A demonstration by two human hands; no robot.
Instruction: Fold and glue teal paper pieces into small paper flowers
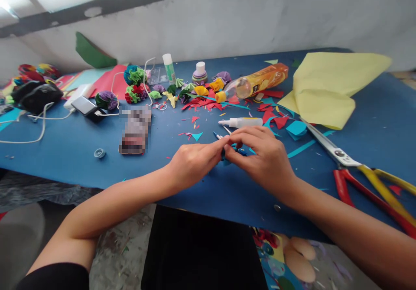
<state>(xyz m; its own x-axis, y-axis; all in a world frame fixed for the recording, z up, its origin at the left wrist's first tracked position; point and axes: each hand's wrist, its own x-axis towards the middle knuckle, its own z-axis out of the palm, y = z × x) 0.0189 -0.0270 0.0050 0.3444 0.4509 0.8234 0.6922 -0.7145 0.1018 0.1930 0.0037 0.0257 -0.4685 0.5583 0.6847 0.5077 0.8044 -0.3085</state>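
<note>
My left hand (196, 162) and my right hand (263, 158) meet over the table, with their fingertips touching. Pinched between them is a small piece of blue paper (226, 161), mostly hidden by the fingers. The right thumb and forefinger curve round it, while the left fingers lie pressed together against it. Beneath the hands, a dark blue tool with a pointed tip (217, 135) shows in part. Just beyond, a clear glue bottle with a narrow nozzle (245, 122) lies on its side.
Large scissors (340, 154) lie at right beside yellow paper (328, 86). Behind the hands are a plastic bottle (256, 83), red paper scraps (203, 103), crinkled paper flowers (134, 75) and a glue stick (169, 68). A phone (135, 129) and cables lie left on the blue table (65, 151).
</note>
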